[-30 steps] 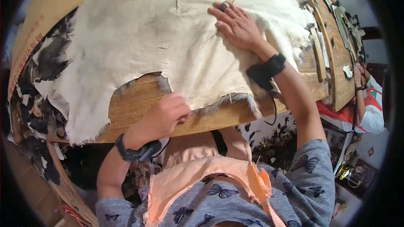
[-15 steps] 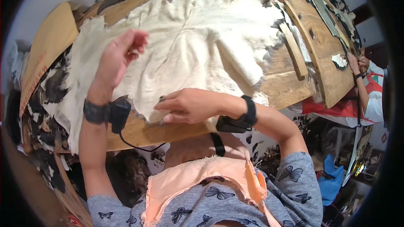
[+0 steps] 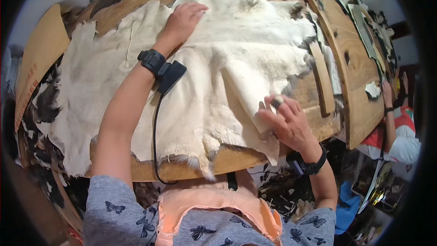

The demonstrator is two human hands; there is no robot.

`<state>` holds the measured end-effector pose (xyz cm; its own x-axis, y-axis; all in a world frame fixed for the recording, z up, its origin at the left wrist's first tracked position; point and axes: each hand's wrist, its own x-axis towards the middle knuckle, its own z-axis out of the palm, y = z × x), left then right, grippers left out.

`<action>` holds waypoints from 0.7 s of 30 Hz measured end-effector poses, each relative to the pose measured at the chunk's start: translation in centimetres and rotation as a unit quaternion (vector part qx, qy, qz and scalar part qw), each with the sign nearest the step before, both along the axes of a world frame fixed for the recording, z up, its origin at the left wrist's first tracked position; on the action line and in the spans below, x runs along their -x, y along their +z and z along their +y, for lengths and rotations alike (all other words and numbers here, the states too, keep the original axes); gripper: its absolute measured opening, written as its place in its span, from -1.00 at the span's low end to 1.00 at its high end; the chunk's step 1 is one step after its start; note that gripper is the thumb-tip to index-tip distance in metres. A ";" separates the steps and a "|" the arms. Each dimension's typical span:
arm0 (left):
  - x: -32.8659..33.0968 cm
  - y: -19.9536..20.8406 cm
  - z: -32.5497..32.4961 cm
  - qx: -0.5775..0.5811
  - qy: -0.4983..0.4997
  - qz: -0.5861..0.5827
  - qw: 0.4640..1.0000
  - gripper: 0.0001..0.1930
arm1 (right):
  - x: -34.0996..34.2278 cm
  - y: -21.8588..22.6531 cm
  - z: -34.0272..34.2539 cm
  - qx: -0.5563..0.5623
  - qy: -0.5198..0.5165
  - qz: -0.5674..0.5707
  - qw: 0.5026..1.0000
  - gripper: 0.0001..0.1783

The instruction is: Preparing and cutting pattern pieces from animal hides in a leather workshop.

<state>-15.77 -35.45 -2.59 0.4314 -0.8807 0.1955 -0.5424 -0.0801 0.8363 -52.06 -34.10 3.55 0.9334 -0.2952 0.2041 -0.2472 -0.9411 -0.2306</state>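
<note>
A large cream-coloured animal hide (image 3: 236, 32) lies flesh side up over the wooden table, with ragged edges and some fur showing at the near edge. My left hand (image 3: 182, 22) rests on its upper middle part, fingers stretched out to the right, holding nothing. Over the hide's near right part, beside a raised fold (image 3: 246, 93), is my right hand (image 3: 290, 125). Its fingers are bent but apart, with a dark banded ring (image 3: 276, 102) on one; whether they touch the hide is unclear. Each wrist wears a black strap with a box on it.
A wooden batten (image 3: 322, 77) lies right of the hide, beside a long wooden bar (image 3: 334, 41). At left stand a brown cardboard sheet (image 3: 43, 54) and black-and-white fur pieces (image 3: 48, 102). Another person's hand (image 3: 387, 93) works at far right.
My left hand has moved up and right across the hide; my right hand has moved right to the fold. The hide's near edge now hangs further over the table's front.
</note>
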 end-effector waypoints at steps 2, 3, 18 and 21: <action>-1.0 -1.2 0.0 0.035 -0.078 -0.355 0.931 -0.69 | -0.3 -0.1 -1.1 0.059 0.094 0.009 0.994 -0.55; -1.2 -0.9 0.2 -0.042 -0.118 -0.336 0.934 -0.61 | -1.0 -0.2 -1.2 0.021 0.084 -0.017 0.996 -0.66; -1.0 1.0 1.0 -0.225 -0.113 -0.311 0.917 -0.45 | -1.2 -0.4 -5.5 -0.171 0.130 0.151 0.965 -0.78; -0.8 1.3 1.3 -0.234 -0.105 -0.309 0.916 -0.45 | -0.8 -0.5 -5.6 -0.211 0.114 0.144 0.960 -0.77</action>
